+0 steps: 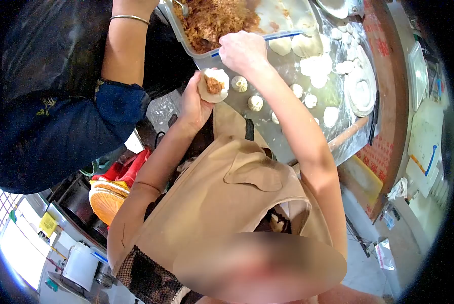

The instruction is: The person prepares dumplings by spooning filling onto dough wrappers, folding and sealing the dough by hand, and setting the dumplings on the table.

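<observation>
My left hand (194, 104) is closed around the edge of a round dough wrapper (223, 93), holding it up with a mound of brown filling (214, 85) on it. My right hand (243, 50) is closed at the near rim of a clear plastic tub (186, 49). From its fingers a dark utensil, seemingly a spoon (205, 42), reaches into the brown minced filling (219, 20); most of it is hidden. Just right of my left hand, pleated buns (239, 84) stand on the metal worktop (282, 71). Flat dough wrappers (280, 46) lie beyond my right wrist.
Another person's arm (125, 48) with a bracelet reaches toward the tub from the left, near a second spoon (183, 8). Several dough pieces (347, 38), a floured dough ring (361, 91) and a rolling pin (348, 133) are on the right. Orange and red cloths (108, 197) hang at lower left.
</observation>
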`<move>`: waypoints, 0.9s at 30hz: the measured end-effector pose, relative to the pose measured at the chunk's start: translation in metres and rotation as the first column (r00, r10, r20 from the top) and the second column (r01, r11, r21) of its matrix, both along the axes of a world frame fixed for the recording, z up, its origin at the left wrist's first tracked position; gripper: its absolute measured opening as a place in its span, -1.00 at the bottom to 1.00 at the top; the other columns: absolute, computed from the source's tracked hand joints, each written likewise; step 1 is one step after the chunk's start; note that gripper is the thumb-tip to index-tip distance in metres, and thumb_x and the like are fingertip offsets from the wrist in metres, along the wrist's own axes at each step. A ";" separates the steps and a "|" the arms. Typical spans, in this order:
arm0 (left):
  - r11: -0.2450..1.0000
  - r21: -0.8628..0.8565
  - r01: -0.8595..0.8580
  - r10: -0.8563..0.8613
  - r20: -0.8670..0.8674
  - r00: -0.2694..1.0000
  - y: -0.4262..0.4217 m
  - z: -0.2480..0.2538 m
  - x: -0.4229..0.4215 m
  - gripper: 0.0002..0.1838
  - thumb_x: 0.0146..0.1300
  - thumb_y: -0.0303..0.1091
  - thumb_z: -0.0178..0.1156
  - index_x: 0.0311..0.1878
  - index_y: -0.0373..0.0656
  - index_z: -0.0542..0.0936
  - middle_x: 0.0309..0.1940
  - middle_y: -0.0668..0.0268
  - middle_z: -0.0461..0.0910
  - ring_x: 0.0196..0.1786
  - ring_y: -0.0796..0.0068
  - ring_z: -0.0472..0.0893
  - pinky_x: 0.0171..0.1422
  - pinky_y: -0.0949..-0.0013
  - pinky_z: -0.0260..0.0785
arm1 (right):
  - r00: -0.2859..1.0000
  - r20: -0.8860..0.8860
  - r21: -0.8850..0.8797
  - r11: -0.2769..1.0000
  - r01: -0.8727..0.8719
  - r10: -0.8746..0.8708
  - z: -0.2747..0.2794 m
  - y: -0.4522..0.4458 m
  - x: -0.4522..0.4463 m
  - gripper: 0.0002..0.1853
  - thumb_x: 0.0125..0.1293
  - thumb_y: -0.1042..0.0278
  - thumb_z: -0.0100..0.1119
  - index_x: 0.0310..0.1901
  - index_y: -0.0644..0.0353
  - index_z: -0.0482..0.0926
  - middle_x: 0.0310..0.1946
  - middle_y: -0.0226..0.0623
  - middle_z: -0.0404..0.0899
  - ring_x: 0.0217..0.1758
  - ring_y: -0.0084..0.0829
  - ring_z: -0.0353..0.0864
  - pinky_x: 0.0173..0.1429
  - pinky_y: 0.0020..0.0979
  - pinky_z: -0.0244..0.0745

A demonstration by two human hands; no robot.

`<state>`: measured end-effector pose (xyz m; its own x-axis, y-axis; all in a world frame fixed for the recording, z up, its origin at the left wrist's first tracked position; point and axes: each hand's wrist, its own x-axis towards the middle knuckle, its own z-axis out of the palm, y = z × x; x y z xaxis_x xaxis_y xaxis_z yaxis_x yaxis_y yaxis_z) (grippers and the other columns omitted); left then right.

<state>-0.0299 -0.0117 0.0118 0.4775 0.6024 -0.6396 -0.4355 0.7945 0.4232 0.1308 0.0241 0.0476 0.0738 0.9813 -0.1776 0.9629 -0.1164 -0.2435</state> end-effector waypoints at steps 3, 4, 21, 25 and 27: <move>1.000 -0.009 0.000 0.000 0.018 1.000 0.000 -0.007 -0.003 -0.56 0.44 -0.11 -0.26 0.13 -0.26 0.38 0.04 0.20 0.49 0.10 0.36 0.51 0.20 0.23 0.38 | 0.999 -0.022 0.020 0.999 -0.029 0.030 -0.007 0.005 0.000 -0.82 0.06 0.35 0.07 -0.47 0.18 0.66 -0.50 -0.10 0.64 -0.38 -0.17 0.69 -0.32 -0.24 0.58; 1.000 -0.003 -0.014 0.014 0.010 1.000 0.000 -0.008 -0.003 -0.56 0.44 -0.12 -0.26 0.13 -0.26 0.38 0.04 0.20 0.49 0.10 0.36 0.51 0.20 0.23 0.38 | 0.999 -0.032 0.036 0.999 -0.036 0.037 -0.008 0.006 0.000 -0.83 0.05 0.34 0.08 -0.47 0.18 0.66 -0.51 -0.10 0.64 -0.38 -0.17 0.68 -0.31 -0.23 0.58; 1.000 -0.004 0.009 -0.009 -0.001 1.000 0.012 -0.010 0.002 -0.56 0.44 -0.16 -0.33 0.13 -0.27 0.36 0.06 0.15 0.47 0.13 0.30 0.49 0.23 0.22 0.34 | 0.954 -0.298 -0.007 1.000 -0.014 0.011 0.005 0.006 0.044 -0.72 0.04 0.21 0.02 -0.34 0.05 0.72 -0.39 -0.17 0.65 -0.26 -0.20 0.65 -0.10 -0.27 0.55; 1.000 -0.013 0.014 -0.014 0.029 0.999 0.012 -0.017 0.007 -0.54 0.45 -0.14 -0.34 0.13 -0.30 0.35 0.05 0.13 0.47 0.12 0.28 0.49 0.23 0.21 0.33 | 0.801 -0.572 -0.187 0.979 0.079 -0.174 0.004 0.000 0.066 -0.73 0.08 0.29 0.14 -0.22 0.17 0.70 -0.54 -0.32 0.59 -0.46 -0.57 0.47 -0.30 -0.49 0.38; 1.000 0.001 0.021 -0.021 0.037 0.999 0.013 -0.018 0.006 -0.53 0.45 -0.13 -0.34 0.13 -0.31 0.35 0.05 0.13 0.47 0.12 0.28 0.49 0.24 0.20 0.33 | 0.635 -0.738 -0.210 0.972 0.105 -0.228 0.003 -0.011 0.075 -0.73 0.09 0.29 0.14 -0.20 0.20 0.69 -0.51 -0.40 0.60 -0.43 -0.63 0.45 -0.28 -0.52 0.36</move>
